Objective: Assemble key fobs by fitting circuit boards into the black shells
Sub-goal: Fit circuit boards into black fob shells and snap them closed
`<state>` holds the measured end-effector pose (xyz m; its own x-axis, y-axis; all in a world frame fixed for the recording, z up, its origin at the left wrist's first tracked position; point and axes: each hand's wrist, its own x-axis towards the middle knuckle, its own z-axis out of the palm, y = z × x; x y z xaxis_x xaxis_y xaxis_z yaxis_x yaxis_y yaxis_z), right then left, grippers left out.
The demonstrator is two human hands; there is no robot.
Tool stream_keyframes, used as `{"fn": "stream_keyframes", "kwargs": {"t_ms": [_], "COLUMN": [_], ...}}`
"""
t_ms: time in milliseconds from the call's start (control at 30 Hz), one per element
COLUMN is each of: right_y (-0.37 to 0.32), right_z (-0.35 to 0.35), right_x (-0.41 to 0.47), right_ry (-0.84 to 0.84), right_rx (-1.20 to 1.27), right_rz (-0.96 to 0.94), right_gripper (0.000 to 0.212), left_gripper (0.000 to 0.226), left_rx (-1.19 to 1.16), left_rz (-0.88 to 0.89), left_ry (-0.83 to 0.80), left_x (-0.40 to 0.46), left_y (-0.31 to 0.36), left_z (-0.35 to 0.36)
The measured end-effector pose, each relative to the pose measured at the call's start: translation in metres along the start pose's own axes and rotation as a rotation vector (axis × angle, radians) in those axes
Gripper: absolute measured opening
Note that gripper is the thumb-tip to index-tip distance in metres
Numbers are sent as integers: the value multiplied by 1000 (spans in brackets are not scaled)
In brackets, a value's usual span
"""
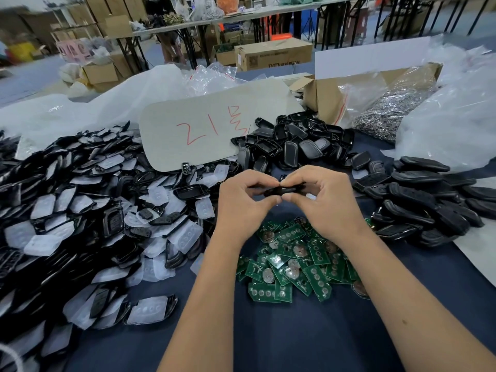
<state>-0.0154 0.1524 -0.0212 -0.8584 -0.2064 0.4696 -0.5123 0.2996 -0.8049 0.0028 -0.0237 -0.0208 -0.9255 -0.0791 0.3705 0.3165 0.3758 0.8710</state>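
Black shell (279, 189) pinched between left hand (245, 204) and right hand (326, 202), seemingly edge-on, above circuit boards (290, 267).

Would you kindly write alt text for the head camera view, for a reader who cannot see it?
Both hands, left hand and right hand, pinch one black key fob shell between them above a pile of green circuit boards on a dark blue table. Heaps of black shells lie on either side and behind.
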Motion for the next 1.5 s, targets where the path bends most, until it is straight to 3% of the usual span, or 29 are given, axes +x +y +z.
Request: {"fn": "stream_keyframes", "kwargs": {"t_ms": [167,333,500,600,800,1200,1300,1400,1500], "right_y": [1,6,11,11,11,8,10,6,4], "right_z": [-2,-4,2,3,-1,1,1,4,4], "right_x": [0,2,2,1,1,0,0,-1,-1], "right_ry": [10,50,38,32,32,25,63,57,62], "right_rx": [-11,335,246,272,462,533,382,213,213], "right_rz": [0,156,232,273,332,340,273,178,187], "right_gripper": [24,44,9,13,24,35,32,11,18], "left_gripper": [48,40,26,26,36,43,25,30,31], "left_rx": [44,20,-383,-643,-807,-786,-632,-408,-403], "left_rz": [13,-28,-289,-392,-459,-470,-427,-355,-330], "left_ry": [15,-3,10,-49,-125,-134,-68,26,23], "left_x": [-1,1,-1,-2,-2,-4,-4,-1,-2], "left_y": [2,-2,-2,1,6,2,-3,-9,-10], "left_z": [3,5,7,7,7,8,12,15,14]}}
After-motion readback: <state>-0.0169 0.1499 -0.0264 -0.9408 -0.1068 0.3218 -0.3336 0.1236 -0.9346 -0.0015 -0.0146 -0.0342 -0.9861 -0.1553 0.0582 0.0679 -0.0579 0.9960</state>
